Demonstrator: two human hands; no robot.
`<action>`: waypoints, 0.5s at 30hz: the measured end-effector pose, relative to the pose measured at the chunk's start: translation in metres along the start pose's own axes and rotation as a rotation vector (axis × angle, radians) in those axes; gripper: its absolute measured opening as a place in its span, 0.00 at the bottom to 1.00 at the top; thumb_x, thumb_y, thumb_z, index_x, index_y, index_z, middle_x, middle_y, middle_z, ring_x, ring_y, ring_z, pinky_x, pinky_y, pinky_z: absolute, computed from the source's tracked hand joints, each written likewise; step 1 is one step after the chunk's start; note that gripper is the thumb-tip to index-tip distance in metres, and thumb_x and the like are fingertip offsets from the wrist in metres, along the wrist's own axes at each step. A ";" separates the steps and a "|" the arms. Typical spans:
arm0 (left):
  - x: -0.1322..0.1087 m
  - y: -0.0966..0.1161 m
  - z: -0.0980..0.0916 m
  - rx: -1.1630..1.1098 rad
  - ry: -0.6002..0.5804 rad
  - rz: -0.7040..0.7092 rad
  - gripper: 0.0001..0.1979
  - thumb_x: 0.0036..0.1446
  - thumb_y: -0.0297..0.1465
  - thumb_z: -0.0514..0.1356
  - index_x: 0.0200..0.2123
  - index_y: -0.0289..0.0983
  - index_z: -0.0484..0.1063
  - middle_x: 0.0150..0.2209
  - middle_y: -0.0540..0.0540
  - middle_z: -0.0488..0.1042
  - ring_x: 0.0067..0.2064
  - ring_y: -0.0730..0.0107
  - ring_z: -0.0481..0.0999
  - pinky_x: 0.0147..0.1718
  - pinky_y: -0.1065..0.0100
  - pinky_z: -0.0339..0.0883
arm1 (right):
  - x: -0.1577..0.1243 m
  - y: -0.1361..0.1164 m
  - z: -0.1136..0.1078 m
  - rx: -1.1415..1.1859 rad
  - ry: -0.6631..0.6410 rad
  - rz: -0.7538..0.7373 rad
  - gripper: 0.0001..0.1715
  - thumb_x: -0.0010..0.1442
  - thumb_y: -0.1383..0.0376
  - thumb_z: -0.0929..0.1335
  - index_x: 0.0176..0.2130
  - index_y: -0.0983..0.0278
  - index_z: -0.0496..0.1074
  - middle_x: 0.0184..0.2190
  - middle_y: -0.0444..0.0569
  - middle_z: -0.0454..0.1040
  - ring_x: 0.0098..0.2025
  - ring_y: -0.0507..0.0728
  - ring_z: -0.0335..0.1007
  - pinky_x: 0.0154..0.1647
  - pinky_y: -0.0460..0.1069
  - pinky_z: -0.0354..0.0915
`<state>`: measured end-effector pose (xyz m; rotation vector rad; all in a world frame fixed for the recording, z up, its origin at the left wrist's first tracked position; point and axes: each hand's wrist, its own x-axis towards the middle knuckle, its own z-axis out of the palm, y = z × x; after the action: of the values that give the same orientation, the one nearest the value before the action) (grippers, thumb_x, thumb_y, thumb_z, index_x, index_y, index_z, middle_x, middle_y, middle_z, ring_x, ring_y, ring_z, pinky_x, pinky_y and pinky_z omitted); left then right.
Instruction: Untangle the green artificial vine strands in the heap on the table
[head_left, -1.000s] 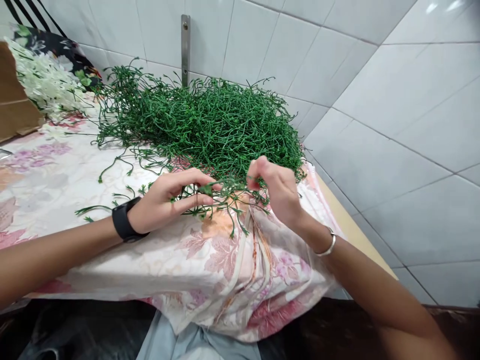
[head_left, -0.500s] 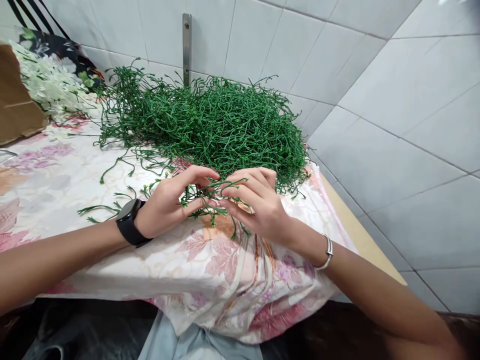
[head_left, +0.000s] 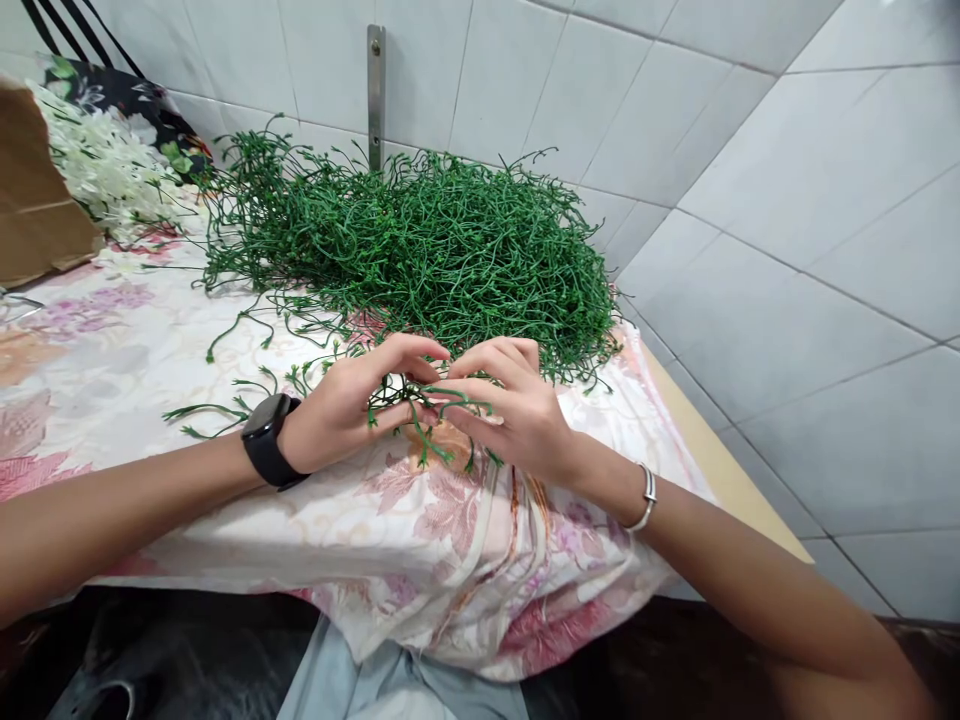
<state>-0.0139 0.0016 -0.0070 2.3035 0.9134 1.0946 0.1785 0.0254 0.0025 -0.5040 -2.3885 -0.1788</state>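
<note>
Both hands pinching one green sprig

Left hand (head_left: 341,405) and right hand (head_left: 510,410) have fingers closed on the sprig (head_left: 424,405); looks light, springy, best gripped at the stem between fingertips.

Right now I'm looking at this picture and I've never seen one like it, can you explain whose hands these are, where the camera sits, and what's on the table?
The camera is worn on a person's head and looks forward and down, so both arms reaching in are that person's own. The left hand wears a black watch; the right hand wears a silver bracelet. Their fingers meet on a small green sprig and pinch it between them. It lies on a floral tablecloth. Behind is a big pile of green artificial stems, with white flowers and a cardboard box to the left and tiled walls behind.
</note>
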 end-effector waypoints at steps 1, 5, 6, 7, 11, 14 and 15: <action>0.000 0.000 0.000 0.005 -0.004 0.007 0.21 0.51 0.22 0.54 0.49 0.36 0.56 0.39 0.46 0.70 0.42 0.72 0.70 0.42 0.71 0.64 | 0.000 0.000 0.001 0.007 0.001 0.003 0.06 0.54 0.65 0.64 0.35 0.62 0.67 0.32 0.45 0.69 0.38 0.51 0.61 0.41 0.50 0.50; 0.002 0.000 0.001 0.012 0.016 0.048 0.21 0.50 0.23 0.56 0.48 0.35 0.56 0.37 0.46 0.70 0.40 0.73 0.70 0.40 0.70 0.65 | 0.000 0.000 0.001 -0.001 0.020 0.005 0.05 0.54 0.64 0.64 0.33 0.64 0.66 0.32 0.45 0.69 0.38 0.52 0.60 0.41 0.51 0.50; 0.002 0.000 0.001 0.019 0.026 0.059 0.20 0.50 0.24 0.56 0.48 0.35 0.57 0.37 0.46 0.70 0.40 0.73 0.70 0.40 0.71 0.66 | 0.000 0.000 -0.001 -0.004 0.018 -0.002 0.05 0.54 0.64 0.64 0.33 0.64 0.65 0.32 0.45 0.69 0.38 0.52 0.60 0.41 0.51 0.50; 0.002 0.001 0.001 0.032 0.032 0.067 0.19 0.51 0.25 0.56 0.47 0.34 0.58 0.37 0.45 0.70 0.40 0.73 0.70 0.40 0.71 0.66 | 0.000 0.000 -0.002 -0.005 0.015 -0.005 0.04 0.54 0.65 0.64 0.33 0.64 0.65 0.32 0.45 0.68 0.38 0.52 0.60 0.41 0.51 0.50; 0.002 0.004 0.000 0.088 0.047 0.089 0.16 0.52 0.24 0.54 0.45 0.33 0.60 0.40 0.44 0.68 0.42 0.74 0.69 0.41 0.73 0.65 | 0.003 0.000 -0.008 0.032 0.001 0.039 0.03 0.56 0.69 0.62 0.34 0.65 0.64 0.33 0.47 0.68 0.38 0.52 0.60 0.40 0.50 0.51; 0.002 0.006 0.000 0.068 0.047 0.090 0.14 0.52 0.23 0.53 0.44 0.33 0.61 0.41 0.44 0.68 0.41 0.74 0.69 0.41 0.73 0.65 | 0.003 0.000 -0.009 0.056 -0.017 0.063 0.05 0.57 0.71 0.59 0.34 0.65 0.63 0.34 0.48 0.67 0.38 0.53 0.59 0.39 0.50 0.51; 0.003 0.007 0.000 0.059 0.039 0.088 0.14 0.52 0.23 0.53 0.44 0.33 0.61 0.40 0.44 0.68 0.41 0.74 0.69 0.41 0.73 0.65 | 0.003 0.000 -0.008 0.058 -0.034 0.063 0.05 0.58 0.71 0.59 0.34 0.65 0.63 0.34 0.49 0.67 0.37 0.53 0.59 0.39 0.50 0.51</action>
<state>-0.0104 -0.0011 -0.0015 2.3990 0.8770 1.1674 0.1812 0.0245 0.0107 -0.5579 -2.3996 -0.0736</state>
